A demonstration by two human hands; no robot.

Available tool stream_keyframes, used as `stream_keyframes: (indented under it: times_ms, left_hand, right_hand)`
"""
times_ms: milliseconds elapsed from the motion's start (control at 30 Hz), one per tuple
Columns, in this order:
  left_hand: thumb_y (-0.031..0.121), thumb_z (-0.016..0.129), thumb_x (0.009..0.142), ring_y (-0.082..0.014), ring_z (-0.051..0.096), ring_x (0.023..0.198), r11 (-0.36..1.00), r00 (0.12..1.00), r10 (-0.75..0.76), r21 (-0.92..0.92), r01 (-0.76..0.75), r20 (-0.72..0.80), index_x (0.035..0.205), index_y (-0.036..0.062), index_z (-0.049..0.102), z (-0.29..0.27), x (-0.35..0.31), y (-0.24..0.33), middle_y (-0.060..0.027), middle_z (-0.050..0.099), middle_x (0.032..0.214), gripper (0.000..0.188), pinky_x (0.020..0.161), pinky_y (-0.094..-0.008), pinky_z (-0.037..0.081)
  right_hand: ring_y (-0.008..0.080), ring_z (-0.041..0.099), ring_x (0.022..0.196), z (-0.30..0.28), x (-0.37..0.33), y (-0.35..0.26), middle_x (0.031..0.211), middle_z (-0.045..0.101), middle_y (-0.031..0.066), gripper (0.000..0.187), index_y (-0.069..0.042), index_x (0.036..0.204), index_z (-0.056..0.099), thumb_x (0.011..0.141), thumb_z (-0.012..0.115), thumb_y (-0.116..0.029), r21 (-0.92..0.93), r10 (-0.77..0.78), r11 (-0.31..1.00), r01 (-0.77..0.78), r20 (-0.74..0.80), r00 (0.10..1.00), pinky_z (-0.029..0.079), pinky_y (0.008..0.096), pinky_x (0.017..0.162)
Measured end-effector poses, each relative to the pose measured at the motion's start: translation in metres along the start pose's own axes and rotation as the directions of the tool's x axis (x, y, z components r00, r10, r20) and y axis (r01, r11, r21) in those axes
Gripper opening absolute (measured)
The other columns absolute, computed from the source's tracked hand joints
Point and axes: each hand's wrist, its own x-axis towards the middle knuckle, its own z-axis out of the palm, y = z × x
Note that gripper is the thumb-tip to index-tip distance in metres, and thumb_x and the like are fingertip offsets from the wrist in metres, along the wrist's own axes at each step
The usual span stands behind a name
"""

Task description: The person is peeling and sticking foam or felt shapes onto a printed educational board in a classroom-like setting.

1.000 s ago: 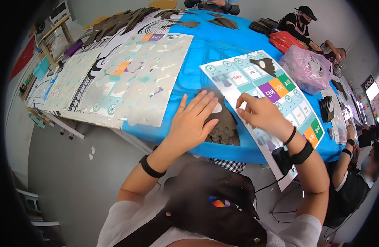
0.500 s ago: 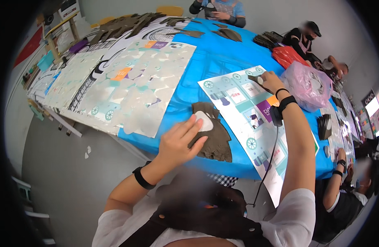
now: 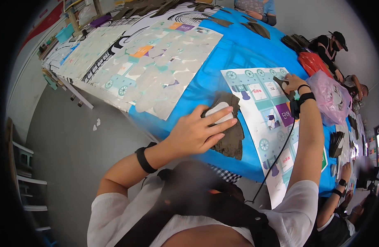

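My left hand (image 3: 204,129) lies with fingers outstretched over a white rounded piece (image 3: 219,113), which sits on a stack of thin dark brown, fabric-like pieces (image 3: 229,142) near the table's front edge. Out to the right, my right hand (image 3: 295,83) is closed on a small dark brown piece (image 3: 281,83) at the far end of a teal-and-white printed sheet (image 3: 259,108). My fingers cover part of that piece. A black cable (image 3: 276,164) runs down from a dark device at my right wrist.
Left on the blue table cover (image 3: 197,96) lies a printed sheet (image 3: 156,68) covered with pale rounded shapes. Dark pieces (image 3: 150,7) are heaped at the far left. A pink plastic bag (image 3: 330,99) and a red bag (image 3: 315,64) stand right. Other people sit around the table.
The view has shifted, so the table sits further right. My left hand's fingers now reach further across the white piece. My right hand still holds the dark piece over the sheet.
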Motion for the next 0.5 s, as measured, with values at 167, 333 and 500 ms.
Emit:
stream_keyframes:
  times_ms: [167, 333, 500]
  left_hand:
    - [0.042, 0.077, 0.079, -0.0342, 0.058, 0.101, 0.998, 0.999, -0.015, 0.063, 0.014, 0.029, 0.143, 0.0245, 0.057, -0.006, -0.007, 0.003, -0.0026, 0.047, 0.154, 0.069, 0.079, -0.0349, 0.057]
    - [0.055, 0.08, 0.071, -0.0344, 0.058, 0.101, 0.997, 0.996, 0.076, 0.014, -0.076, -0.043, 0.148, 0.0248, 0.051, 0.005, 0.008, 0.009, -0.0053, 0.042, 0.158, 0.087, 0.075, -0.0343, 0.058]
    - [0.058, 0.076, 0.074, -0.0345, 0.057, 0.1, 0.996, 0.998, 0.034, 0.084, -0.029, -0.06, 0.144, 0.024, 0.053, 0.004, -0.013, 0.003, -0.0064, 0.041, 0.158, 0.081, 0.073, -0.0344, 0.058]
  right_hand:
    - [0.0311, 0.071, 0.078, 0.019, 0.022, 0.037, 0.088, 0.076, 0.0163, 0.059, 0.001, 0.085, 0.076, 0.066, 0.081, -0.055, -0.057, -0.063, 0.995, 0.078, 0.236, 0.97, 0.055, 0.0405, 0.069]
    - [0.0326, 0.071, 0.07, 0.097, -0.032, 0.191, 0.068, 0.068, 0.0137, 0.03, -0.012, 0.1, 0.068, 0.103, 0.043, -0.028, -0.265, -0.252, 0.913, 0.311, 0.231, 0.94, 0.058, 0.0438, 0.065]
    - [0.0251, 0.07, 0.061, 0.094, -0.073, 0.048, 0.061, 0.067, 0.0122, 0.056, -0.002, 0.067, 0.074, 0.087, 0.066, -0.054, 0.212, 0.221, 0.96, -0.183, -0.172, 0.96, 0.055, 0.0412, 0.064]
